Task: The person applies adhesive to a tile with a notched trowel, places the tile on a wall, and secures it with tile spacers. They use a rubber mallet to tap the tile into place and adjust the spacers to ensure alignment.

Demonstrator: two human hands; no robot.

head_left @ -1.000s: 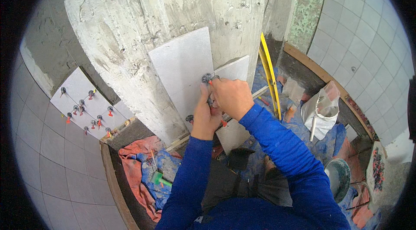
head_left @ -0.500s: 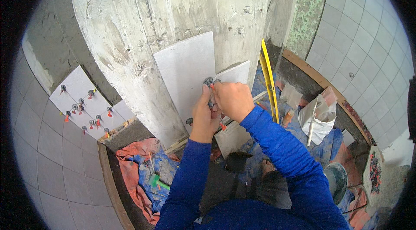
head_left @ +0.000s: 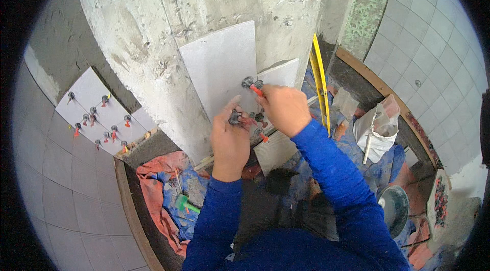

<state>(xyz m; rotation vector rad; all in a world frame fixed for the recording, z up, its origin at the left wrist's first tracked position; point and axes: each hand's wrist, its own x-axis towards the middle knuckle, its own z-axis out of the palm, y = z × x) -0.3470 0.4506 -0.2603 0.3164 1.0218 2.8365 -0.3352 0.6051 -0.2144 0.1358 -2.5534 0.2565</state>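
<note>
Two white tiles point(head_left: 214, 61) stand against the rough concrete column. At their seam, my right hand point(head_left: 286, 110) pinches the red handle of an upper levelling clip point(head_left: 248, 83), a black disc. Below it and leftward, my left hand point(head_left: 229, 146) has its fingers curled round a loose-looking levelling clip point(head_left: 236, 118) with a reddish handle. More black-and-red clips point(head_left: 263, 135) sit low at the seam, partly behind my hands. On the left wall a white tile panel point(head_left: 97, 92) carries several similar clips.
Around me are a yellow level point(head_left: 320, 87), a white sack point(head_left: 372, 133), a bucket point(head_left: 393, 212), a green mallet point(head_left: 185, 203), blue and red sheeting point(head_left: 158, 179), a board with small red-and-black pieces point(head_left: 440, 199) and a wooden batten point(head_left: 367, 74) along the right tiled wall.
My left hand has moved down and left from the upper clip, with a clip now showing in its fingers. My right hand has shifted up and right, exposing the red handle.
</note>
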